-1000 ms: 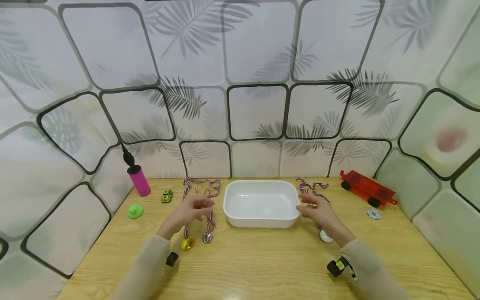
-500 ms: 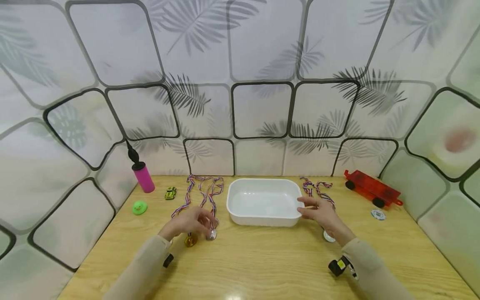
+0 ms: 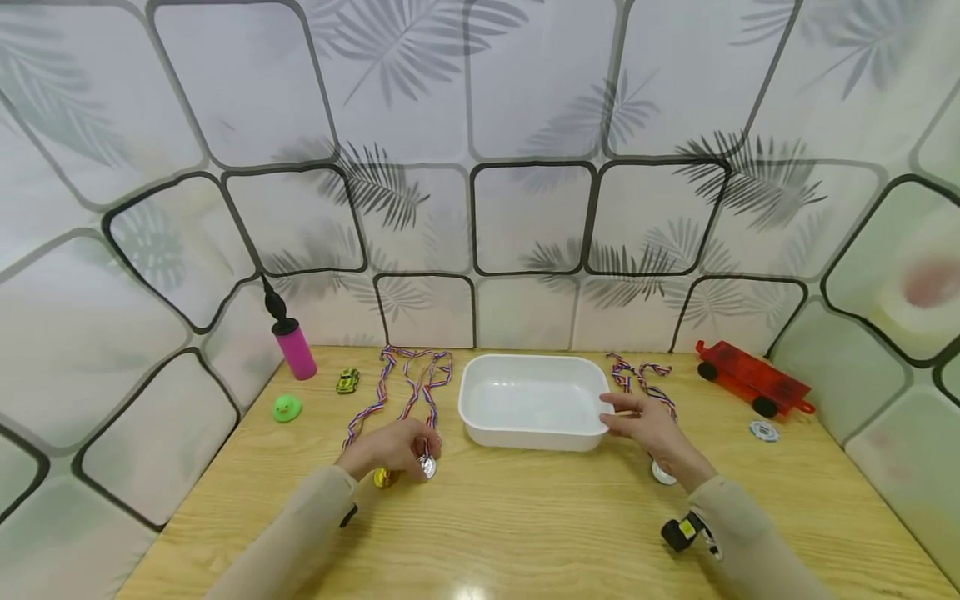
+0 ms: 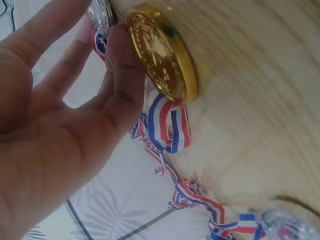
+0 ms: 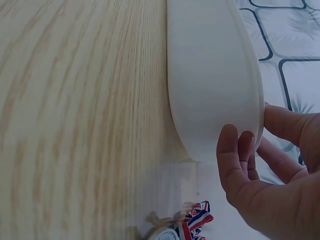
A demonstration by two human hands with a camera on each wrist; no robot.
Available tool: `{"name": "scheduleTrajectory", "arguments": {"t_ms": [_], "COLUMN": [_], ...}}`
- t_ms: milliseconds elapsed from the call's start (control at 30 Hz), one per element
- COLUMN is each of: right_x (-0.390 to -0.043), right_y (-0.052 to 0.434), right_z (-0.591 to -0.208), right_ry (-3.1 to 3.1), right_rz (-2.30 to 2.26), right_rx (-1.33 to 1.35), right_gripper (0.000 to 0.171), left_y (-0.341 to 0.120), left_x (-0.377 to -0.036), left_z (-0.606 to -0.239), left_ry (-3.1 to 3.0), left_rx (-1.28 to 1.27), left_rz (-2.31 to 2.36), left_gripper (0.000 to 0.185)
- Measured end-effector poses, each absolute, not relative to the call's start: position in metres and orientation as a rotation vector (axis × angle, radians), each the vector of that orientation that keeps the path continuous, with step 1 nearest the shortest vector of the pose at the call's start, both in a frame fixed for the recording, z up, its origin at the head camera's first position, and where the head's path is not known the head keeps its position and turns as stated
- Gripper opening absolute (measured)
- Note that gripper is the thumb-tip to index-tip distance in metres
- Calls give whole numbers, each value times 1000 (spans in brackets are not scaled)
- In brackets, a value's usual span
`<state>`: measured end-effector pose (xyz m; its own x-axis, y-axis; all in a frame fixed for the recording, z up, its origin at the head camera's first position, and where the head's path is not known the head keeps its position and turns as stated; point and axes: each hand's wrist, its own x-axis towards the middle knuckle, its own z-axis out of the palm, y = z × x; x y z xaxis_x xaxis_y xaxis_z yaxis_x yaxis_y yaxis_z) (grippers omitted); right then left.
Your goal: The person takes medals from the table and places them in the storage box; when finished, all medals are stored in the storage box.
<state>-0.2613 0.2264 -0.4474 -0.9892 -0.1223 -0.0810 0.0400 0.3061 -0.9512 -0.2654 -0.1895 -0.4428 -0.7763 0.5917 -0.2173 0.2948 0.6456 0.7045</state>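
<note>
On a pale wooden surface (image 3: 525, 517) backed by leaf-patterned panels, a person in beige sleeves works with both hands. At far left a pink pump with a black nozzle (image 3: 292, 343) stands upright near the wall, a green toy duck (image 3: 287, 407) sits in front of it, and a small yellow-green toy car (image 3: 347, 381) lies just to the right.

Next come two medals whose striped ribbons (image 3: 408, 383) trail back toward the wall. The left hand (image 3: 390, 450) rests over their lower ends: its fingers (image 4: 117, 75) are curled down onto the silver medal (image 3: 427, 467), pinching it at the edge, while the gold medal (image 3: 384, 478) lies flat on the wood just beside those fingers. The left wrist view shows the gold medal (image 4: 160, 52) touching the side of one finger, with only a sliver of the silver one between the fingertips.

At centre stands a white rectangular tub (image 3: 534, 373). The right hand (image 3: 645, 423) is at the tub's right end, fingers loosely bent, fingertips against the outer wall and rim; the right wrist view shows the fingertips (image 5: 230, 150) touching the tub (image 5: 210, 75) without closing round it. Behind and under that hand lies a third striped ribbon (image 3: 637, 379), and its medal (image 3: 663, 473) rests on the wood beside the wrist.

Further right lie a blue-and-white poker chip (image 3: 763, 430) and, near the wall, a red toy trailer (image 3: 750, 383) on black wheels.
</note>
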Motion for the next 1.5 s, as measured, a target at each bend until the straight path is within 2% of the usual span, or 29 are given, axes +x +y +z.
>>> {"name": "scheduleTrajectory", "arguments": {"t_ms": [333,733,967,1167,1500], "right_x": [-265,-265,-265,-265,-264], "right_y": [226,224,224,226,226], "right_z": [-445,-445,-442,-442,-442], "right_ry": [2424,2426,2443,2447,2463], "right_rz": [-1781,-1754,-1714,-1717,-1690], "right_rx": [-82,-78,-65,-57,-15], "right_gripper": [52,51,51,51,51], "left_y": [-190,-194,-189,-189,-186], "left_x": [-266,-271,-275,-282,-297], "left_z": [-446,-448,-443,-435,-415], "left_ry": [2516,2530,2502,2439,2623], "left_rx": [703,707,628,709,626], "left_rz": [922,956,1149,1337,1563], "left_gripper": [22,23,24,33,27]}}
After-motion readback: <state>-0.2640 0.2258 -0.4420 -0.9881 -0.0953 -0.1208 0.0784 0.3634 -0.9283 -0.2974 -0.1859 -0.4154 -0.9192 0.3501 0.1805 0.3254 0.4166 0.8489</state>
